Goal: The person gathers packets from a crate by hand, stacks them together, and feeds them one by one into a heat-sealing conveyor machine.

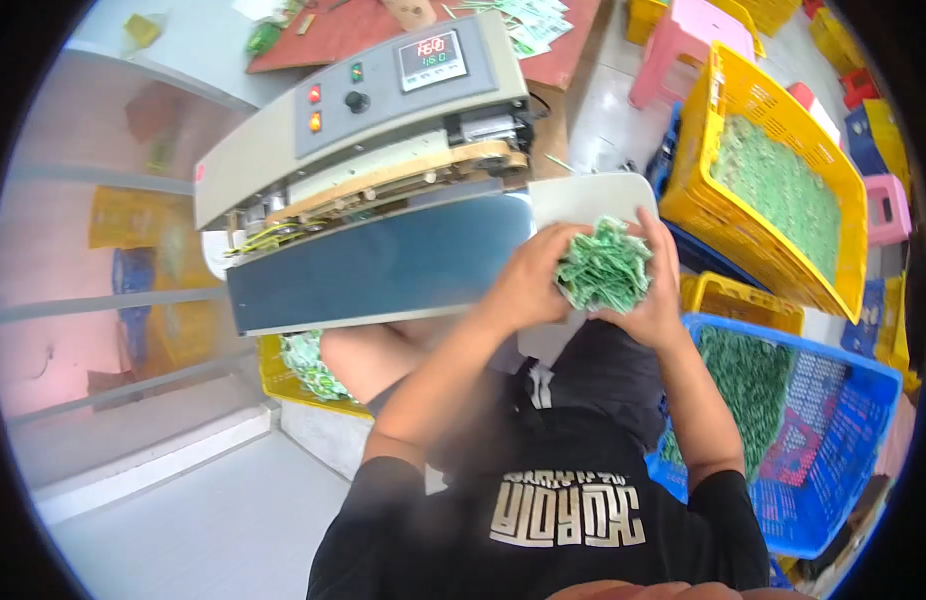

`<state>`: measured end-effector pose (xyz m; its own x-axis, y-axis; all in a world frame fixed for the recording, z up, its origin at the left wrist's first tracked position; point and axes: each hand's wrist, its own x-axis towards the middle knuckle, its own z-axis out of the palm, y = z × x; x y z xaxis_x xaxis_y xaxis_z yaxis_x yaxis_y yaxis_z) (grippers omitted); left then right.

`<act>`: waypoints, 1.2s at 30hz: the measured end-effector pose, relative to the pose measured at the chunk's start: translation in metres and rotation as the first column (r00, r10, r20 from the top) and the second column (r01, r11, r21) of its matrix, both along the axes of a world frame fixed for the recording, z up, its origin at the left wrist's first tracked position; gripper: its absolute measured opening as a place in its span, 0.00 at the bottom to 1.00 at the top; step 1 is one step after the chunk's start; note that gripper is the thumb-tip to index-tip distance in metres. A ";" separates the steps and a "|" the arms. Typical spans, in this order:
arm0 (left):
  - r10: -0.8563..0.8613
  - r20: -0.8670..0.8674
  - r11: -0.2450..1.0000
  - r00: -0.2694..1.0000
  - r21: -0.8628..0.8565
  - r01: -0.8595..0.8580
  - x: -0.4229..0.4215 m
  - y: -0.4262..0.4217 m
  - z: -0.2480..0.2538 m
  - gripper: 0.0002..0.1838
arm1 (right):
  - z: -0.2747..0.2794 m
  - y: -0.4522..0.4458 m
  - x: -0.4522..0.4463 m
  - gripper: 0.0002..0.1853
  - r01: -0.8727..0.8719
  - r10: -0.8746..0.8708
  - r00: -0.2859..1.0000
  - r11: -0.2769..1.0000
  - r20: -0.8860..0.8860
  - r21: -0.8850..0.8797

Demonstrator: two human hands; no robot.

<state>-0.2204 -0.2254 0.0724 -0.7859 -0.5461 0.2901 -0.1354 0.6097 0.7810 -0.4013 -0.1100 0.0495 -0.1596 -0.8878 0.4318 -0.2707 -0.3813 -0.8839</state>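
Between my two hands is a bunch of green-and-white packets, their crinkled edges facing up, above my lap at the right end of the machine. My left hand (537, 275) wraps round the left side of the bunch (605, 265). On its right side my right hand (659, 290) presses, with fingers up along the edge. The sealing machine (353, 120) has lit red digits and a dark blue belt (383, 262) in front of it. A pale plate (593, 196) lies just beyond the bunch.
At the right, a tilted yellow crate (853, 240) holds light green packets. Below it, a blue crate (853, 400) holds dark green ones. A yellow bin (275, 370) with packets sits under the belt. A pink stool (688, 45) and a red table (573, 50) stand farther back.
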 end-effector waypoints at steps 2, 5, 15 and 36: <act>-0.013 0.101 0.991 0.995 0.134 0.000 0.002 0.000 0.004 0.35 | 0.024 0.010 -0.006 0.63 0.191 -0.144 0.951 0.969 -0.273 0.155; 0.045 -0.021 0.995 0.999 0.087 -0.043 0.003 0.004 -0.002 0.34 | 0.018 0.002 -0.017 0.51 0.067 -0.034 0.915 0.995 -0.402 0.068; 0.013 -0.183 0.995 0.983 -0.097 -0.031 0.003 -0.003 0.046 0.34 | 0.055 -0.003 -0.009 0.53 -0.034 0.037 0.999 0.995 0.035 -0.094; 0.025 -0.122 1.000 0.992 -0.003 -0.026 -0.017 -0.014 -0.002 0.31 | 0.012 -0.014 -0.037 0.41 0.088 -0.075 0.943 0.996 -0.324 0.027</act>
